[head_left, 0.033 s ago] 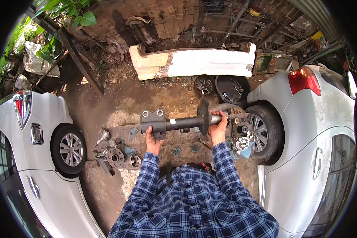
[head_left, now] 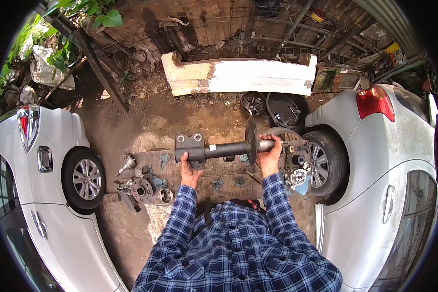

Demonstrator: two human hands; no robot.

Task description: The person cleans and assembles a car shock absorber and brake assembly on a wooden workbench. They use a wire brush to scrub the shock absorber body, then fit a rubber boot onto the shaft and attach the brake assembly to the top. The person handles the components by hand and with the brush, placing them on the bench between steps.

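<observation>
A black strut (head_left: 226, 150) lies horizontal in the air between my two hands, with a two-hole bracket at its left end and a round plate toward its right. My left hand (head_left: 191, 170) grips the bracket from below. My right hand (head_left: 270, 158) is wrapped round the silvery right end, beside the plate. Beneath the strut, cardboard (head_left: 228, 173) holds blue rags (head_left: 216, 185), a hub (head_left: 142, 191) and an axle joint (head_left: 127, 164) on the left, and a bearing hub (head_left: 298, 176) with other small metal parts on the right.
Silver car bodies flank me on the left (head_left: 58, 231) and right (head_left: 370, 233). Beyond the parts lie a pale bumper (head_left: 243, 75), a black basin (head_left: 287, 107) and a wheel-like disc (head_left: 252, 102). Wire mesh, wooden posts and leafy plants line the far edge.
The strut and both hands sit very slightly farther right in the picture, and the surroundings have shifted a little too. My grip looks the same.
</observation>
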